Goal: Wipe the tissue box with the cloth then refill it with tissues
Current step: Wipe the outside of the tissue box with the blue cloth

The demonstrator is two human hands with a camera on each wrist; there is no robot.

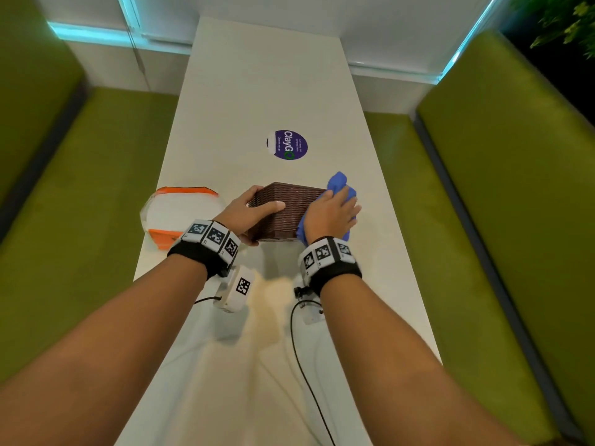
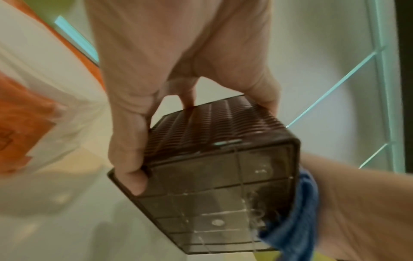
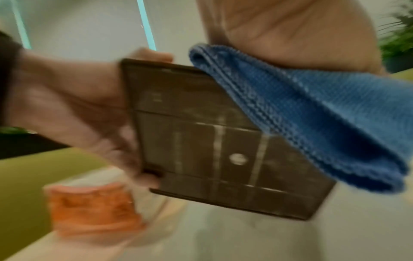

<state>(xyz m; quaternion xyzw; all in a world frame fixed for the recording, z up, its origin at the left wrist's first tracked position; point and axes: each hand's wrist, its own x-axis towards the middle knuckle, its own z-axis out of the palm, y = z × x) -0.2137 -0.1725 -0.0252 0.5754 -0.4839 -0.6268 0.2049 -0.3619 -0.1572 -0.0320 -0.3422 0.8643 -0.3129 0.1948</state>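
Hovering over a white bench [image 1: 264, 91] between green seats [image 1: 483, 194], tissue box [image 1: 285, 220] gripped by left hand [image 1: 246, 215]; right hand [image 1: 331, 217] clasps cloth [image 1: 338, 184] against it.

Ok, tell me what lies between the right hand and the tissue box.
The blue cloth: the right hand holds it against the tissue box on its right side. The head and right wrist views both show this.
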